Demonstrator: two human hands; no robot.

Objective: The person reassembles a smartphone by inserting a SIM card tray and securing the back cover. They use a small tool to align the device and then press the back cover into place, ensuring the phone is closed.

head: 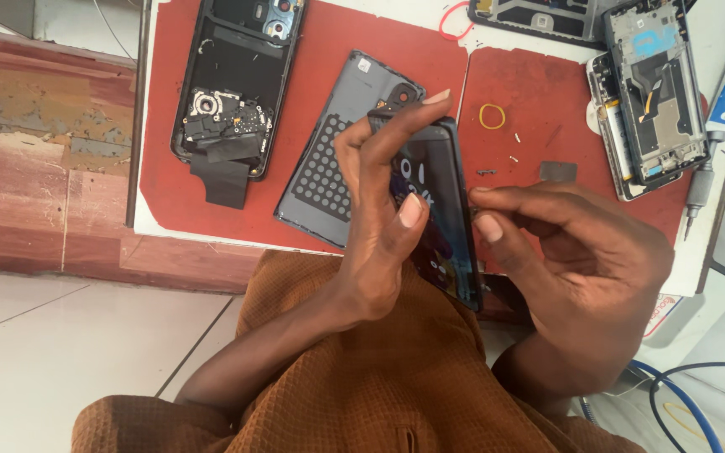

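While both hands are working above the lap, these things are showing, largest first:

Tabletop (715,59): a white surface that is carrying two red mats and opened phones.
Red mats (295,92): lying side by side, the bigger one on the left, the smaller (547,101) on the right.
Dark phone (442,218): being held tilted in the air, just in front of the tabletop's near edge, its screen glowing dimly.
Left hand (379,226): its grip is closing around the dark phone's left edge, with a thumb pressing on the screen.
Right hand (581,260): its grip is pinching at the phone's right edge, thumb and forefinger nearly meeting.
Opened black phone (232,84): lying on the left mat with its insides showing.
Grey back cover (329,159): lying behind the left hand.
Stripped phone frame (652,92): lying on the right mat.
Screwdriver (700,189): lying just beside that frame.
Yellow rubber band (492,116): lying on the right mat.
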